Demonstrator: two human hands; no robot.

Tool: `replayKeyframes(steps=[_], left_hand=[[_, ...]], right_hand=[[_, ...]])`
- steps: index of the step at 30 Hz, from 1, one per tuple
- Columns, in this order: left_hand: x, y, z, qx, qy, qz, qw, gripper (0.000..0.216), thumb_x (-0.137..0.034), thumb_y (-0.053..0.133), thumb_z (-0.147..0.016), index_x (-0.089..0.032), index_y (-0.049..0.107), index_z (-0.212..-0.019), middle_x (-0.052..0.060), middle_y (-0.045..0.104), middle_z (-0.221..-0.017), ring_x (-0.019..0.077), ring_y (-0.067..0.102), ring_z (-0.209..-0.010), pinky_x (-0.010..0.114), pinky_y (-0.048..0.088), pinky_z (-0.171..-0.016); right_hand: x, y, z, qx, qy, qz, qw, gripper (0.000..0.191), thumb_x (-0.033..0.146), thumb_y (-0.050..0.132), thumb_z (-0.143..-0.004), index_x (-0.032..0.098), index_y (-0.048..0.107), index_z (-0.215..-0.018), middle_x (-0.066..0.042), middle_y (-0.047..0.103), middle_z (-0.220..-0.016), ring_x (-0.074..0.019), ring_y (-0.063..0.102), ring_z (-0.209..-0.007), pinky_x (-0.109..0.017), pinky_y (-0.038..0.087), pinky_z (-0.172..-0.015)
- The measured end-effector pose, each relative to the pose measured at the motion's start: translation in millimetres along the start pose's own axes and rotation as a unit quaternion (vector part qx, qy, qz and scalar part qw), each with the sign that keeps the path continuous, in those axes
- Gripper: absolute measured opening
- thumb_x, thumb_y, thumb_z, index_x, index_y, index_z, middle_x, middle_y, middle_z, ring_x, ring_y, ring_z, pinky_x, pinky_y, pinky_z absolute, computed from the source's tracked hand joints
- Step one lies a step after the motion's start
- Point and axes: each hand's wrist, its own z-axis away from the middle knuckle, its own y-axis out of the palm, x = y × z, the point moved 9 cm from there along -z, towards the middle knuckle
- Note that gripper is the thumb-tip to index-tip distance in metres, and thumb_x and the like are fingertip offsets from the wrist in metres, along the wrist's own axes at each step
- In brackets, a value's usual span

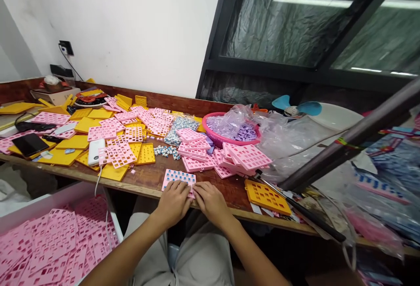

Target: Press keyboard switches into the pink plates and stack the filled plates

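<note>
A pink plastic grid plate with blue pieces set in its holes lies at the near edge of the wooden table. My left hand and my right hand rest side by side on its near edge, fingers curled and pressing on the plate. Just beyond it lie stacks of pink grid plates and a scatter of small blue and white pieces.
Yellow and pink grid plates cover the left of the table, with a white power bank and a black phone. A pink basket holds bagged purple pieces. A yellow plate lies right. A box of pink plates stands lower left.
</note>
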Motion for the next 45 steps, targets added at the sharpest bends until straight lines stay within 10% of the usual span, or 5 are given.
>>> replayKeyframes(steps=[6, 11, 21, 32, 45], left_hand=[[35, 3, 8, -0.030, -0.041, -0.036, 0.998, 0.062, -0.055, 0.042, -0.099, -0.020, 0.041, -0.150, 0.010, 0.045, -0.154, 0.0290, 0.038, -0.143, 0.048, 0.030, -0.117], [41, 14, 12, -0.015, -0.049, -0.058, 0.997, 0.067, -0.058, 0.035, -0.100, -0.019, 0.038, -0.153, 0.009, 0.043, -0.156, 0.0277, 0.036, -0.146, 0.047, 0.027, -0.119], [41, 16, 16, 0.004, -0.020, -0.020, 1.000, 0.075, -0.063, 0.032, -0.098, -0.015, 0.033, -0.155, 0.011, 0.037, -0.159, 0.0278, 0.028, -0.150, 0.047, 0.018, -0.123], [40, 4, 6, 0.014, 0.013, 0.020, 1.000, 0.077, -0.064, 0.038, -0.096, -0.016, 0.033, -0.155, 0.011, 0.035, -0.160, 0.0296, 0.027, -0.150, 0.048, 0.018, -0.123], [41, 11, -2, 0.046, 0.039, 0.023, 0.998, 0.077, -0.066, 0.046, -0.093, -0.021, 0.035, -0.154, 0.010, 0.041, -0.157, 0.0277, 0.030, -0.149, 0.048, 0.023, -0.122]], right_hand=[[-14, 1, -79, 0.031, 0.027, 0.008, 0.999, 0.021, 0.024, 0.051, -0.099, 0.020, 0.070, -0.107, -0.007, 0.072, -0.104, -0.0197, 0.066, -0.097, -0.030, 0.049, -0.087], [-11, 53, -151, 0.154, 0.068, 0.194, 0.967, 0.026, 0.016, 0.046, -0.097, 0.017, 0.069, -0.111, -0.014, 0.071, -0.110, -0.0246, 0.068, -0.100, -0.032, 0.049, -0.084], [-11, 93, -187, 0.223, 0.012, 0.200, 0.954, 0.028, 0.013, 0.046, -0.097, 0.017, 0.073, -0.101, -0.013, 0.071, -0.108, -0.0256, 0.068, -0.098, -0.032, 0.049, -0.082], [-12, -11, -77, 0.026, 0.049, -0.170, 0.984, 0.021, 0.026, 0.057, -0.095, 0.022, 0.074, -0.106, -0.008, 0.067, -0.104, -0.0211, 0.063, -0.098, -0.035, 0.050, -0.089], [0, 15, -8, -0.045, 0.077, -0.224, 0.971, 0.011, 0.025, 0.065, -0.091, 0.021, 0.076, -0.091, -0.007, 0.070, -0.092, -0.0200, 0.066, -0.086, -0.034, 0.054, -0.082]])
